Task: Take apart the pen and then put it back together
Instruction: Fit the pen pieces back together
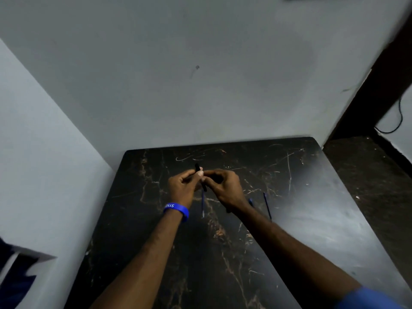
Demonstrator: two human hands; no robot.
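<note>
Both hands meet over the far middle of the black marble table (301,219). My left hand (181,186), with a blue wristband, pinches a black pen barrel (197,168) that pokes up past its fingertips. My right hand (223,186) grips the same pen lower down, where a dark section (204,187) shows between the hands. A thin blue refill (202,206) sticks down from the hands toward me. Whether its lower end touches the table I cannot tell. Right of my right wrist, a second thin blue refill (267,205) and a small blue piece (251,201) lie on the table.
The table stands in a corner, with a grey wall (200,74) behind and another on the left. A dark floor (367,166) and a dark door frame lie beyond the table's right edge. A dark blue object (15,275) sits at the lower left.
</note>
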